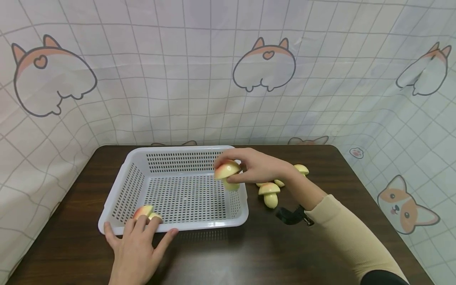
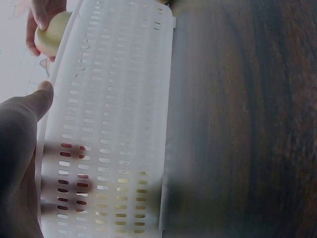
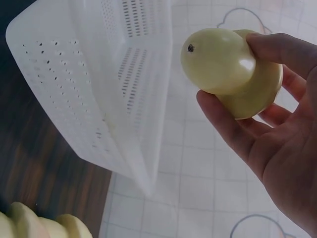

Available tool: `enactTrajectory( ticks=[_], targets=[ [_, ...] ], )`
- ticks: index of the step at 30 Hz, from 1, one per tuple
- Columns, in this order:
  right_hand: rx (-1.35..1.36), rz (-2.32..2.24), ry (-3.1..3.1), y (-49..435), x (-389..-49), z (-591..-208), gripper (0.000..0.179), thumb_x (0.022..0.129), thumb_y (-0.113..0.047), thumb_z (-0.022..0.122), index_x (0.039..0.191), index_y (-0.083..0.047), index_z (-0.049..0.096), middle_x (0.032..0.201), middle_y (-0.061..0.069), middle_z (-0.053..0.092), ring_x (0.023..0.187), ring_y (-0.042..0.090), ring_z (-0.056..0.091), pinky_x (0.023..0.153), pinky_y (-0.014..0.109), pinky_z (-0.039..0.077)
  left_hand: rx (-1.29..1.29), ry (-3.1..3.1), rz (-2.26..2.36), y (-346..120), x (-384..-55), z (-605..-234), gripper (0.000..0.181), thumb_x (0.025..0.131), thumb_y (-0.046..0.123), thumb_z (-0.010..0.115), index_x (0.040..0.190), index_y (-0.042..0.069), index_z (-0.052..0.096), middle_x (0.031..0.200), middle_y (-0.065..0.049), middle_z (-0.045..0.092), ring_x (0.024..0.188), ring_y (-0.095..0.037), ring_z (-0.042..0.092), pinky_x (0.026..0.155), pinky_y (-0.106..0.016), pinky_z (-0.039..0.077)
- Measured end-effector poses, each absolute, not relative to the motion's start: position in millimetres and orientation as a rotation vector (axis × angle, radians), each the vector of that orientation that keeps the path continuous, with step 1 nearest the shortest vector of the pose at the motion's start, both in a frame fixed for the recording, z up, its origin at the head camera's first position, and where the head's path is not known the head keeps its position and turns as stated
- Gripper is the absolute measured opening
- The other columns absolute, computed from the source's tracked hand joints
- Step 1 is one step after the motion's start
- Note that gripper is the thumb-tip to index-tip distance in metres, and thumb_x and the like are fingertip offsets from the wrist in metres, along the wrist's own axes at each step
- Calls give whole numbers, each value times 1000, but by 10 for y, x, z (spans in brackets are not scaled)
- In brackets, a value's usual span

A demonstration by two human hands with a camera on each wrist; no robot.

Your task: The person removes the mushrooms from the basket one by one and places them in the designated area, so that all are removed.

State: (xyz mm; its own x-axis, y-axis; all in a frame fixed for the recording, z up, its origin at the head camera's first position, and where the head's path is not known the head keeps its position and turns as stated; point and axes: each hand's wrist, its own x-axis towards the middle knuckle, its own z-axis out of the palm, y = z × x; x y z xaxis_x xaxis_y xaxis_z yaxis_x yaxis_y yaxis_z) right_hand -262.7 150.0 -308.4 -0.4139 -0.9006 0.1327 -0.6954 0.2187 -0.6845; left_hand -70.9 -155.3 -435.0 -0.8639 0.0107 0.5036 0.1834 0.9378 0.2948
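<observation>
A toy mushroom (image 1: 227, 169) with a pale yellow cap blushed red is held in my right hand (image 1: 261, 164), above the right end of a white perforated basket (image 1: 229, 225). In the right wrist view the thumb and fingers pinch the mushroom (image 3: 215, 62) around its cap, its rounded stem facing the camera. My left hand (image 1: 137, 249) grips the basket's near rim at the left, fingers over the inside. Through the holes in the left wrist view, those fingers show as dark shapes. Beside them, inside the basket, lies another yellow-and-red mushroom piece (image 1: 143, 211), partly hidden by the fingers.
Several more toy mushrooms (image 1: 270, 194) lie on the dark wooden table (image 1: 213, 261) right of the basket, some partly behind my right forearm. A black strap device (image 1: 290, 215) is on the right wrist. Patterned cloth (image 1: 213, 111) hangs behind the table.
</observation>
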Motion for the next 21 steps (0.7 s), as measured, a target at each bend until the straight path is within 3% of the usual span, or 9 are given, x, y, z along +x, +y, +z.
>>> enactTrajectory(
  ticks=[21],
  targets=[
    [-1328, -1167, 2257, 1935, -2534, -3159, 36, 97, -13, 73, 130, -20, 63, 123, -5, 62, 103, 19, 60, 84, 37, 54, -142, -2570, -457, -1550, -711, -4353, 46, 92, 60, 66, 102, 15, 65, 107, -12, 63, 105, -44, 52, 101, -85, -5]
  ],
)
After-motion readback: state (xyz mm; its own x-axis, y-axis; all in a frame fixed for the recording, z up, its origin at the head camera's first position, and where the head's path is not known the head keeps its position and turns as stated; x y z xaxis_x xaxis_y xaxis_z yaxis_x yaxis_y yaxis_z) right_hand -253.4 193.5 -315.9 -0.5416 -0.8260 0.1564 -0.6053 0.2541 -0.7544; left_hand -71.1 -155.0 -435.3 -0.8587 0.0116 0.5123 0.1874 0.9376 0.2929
